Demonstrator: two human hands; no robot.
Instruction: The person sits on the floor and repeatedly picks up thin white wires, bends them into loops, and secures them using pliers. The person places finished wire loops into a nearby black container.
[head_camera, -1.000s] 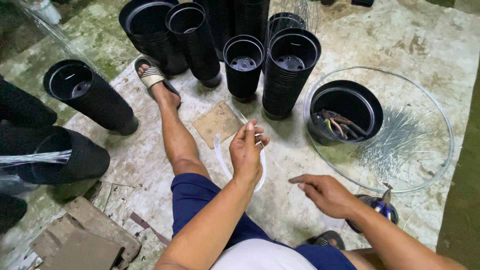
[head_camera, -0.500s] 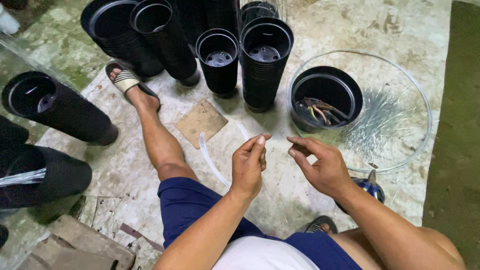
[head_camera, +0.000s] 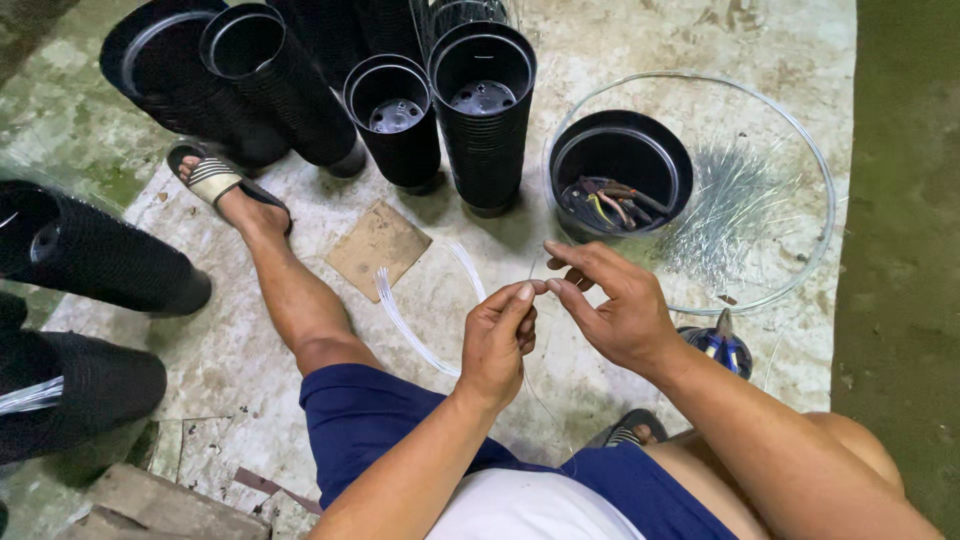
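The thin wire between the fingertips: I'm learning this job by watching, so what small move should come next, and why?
Probably draw the thin wire a little further through the pinch. Both the left hand and right hand meet at one spot, fingertips touching, with the strand trailing down toward the lap. The clear tube loops beside the left hand, so a longer free end would likely help.

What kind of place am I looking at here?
Probably an informal floor workshop or nursery work area: stacks of black plastic pots stand on the stained concrete floor, beside a clear basin holding cut wire pieces.
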